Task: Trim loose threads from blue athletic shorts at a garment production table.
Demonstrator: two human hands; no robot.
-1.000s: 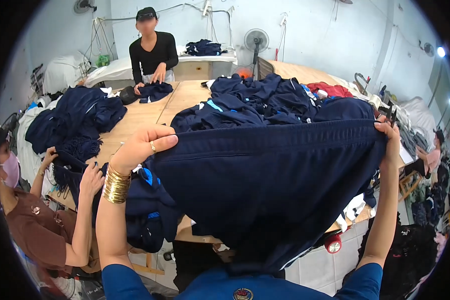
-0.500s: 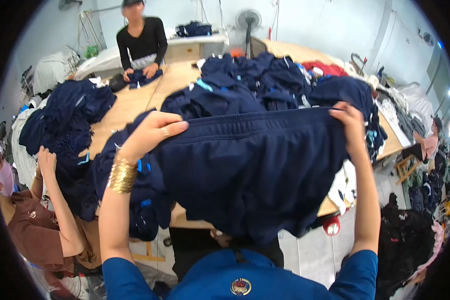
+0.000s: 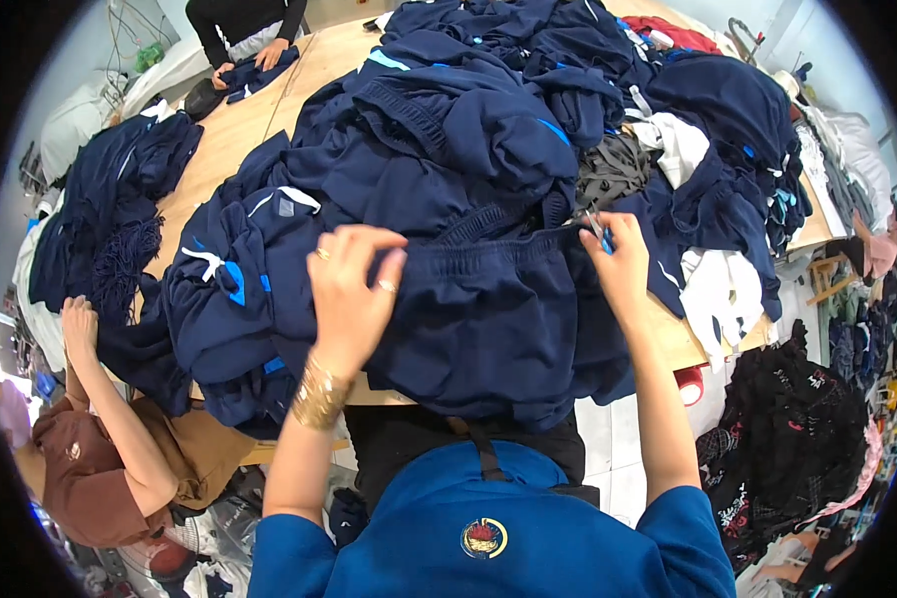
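Note:
Navy elastic-waist bottoms (image 3: pixel 478 319) lie over the near edge of the table, their gathered waistband running between my hands. My left hand (image 3: pixel 349 299) has its thumb and forefinger closed at the waistband's left end. In my right hand (image 3: pixel 620 269) is a small pair of thread snips (image 3: pixel 596 229) with blue on the handle, its blades pointing up beside the waistband's right end. Whether those fingers also grip the cloth, I cannot tell. The garment's lower part hangs toward my lap.
A big heap of navy garments (image 3: pixel 419 130) covers the table (image 3: pixel 314 60). White cloth (image 3: pixel 718 289) hangs off its right edge. A co-worker in brown (image 3: pixel 100 458) sits at my left; another person's hands (image 3: pixel 259 65) handle navy cloth across the table. Black fabric (image 3: pixel 787 439) is piled at right.
The waistband, stretched wide and raised before, is now lower and slack on the table edge. My hands have come closer together. The snips now show in my right hand. The view has tipped downward.

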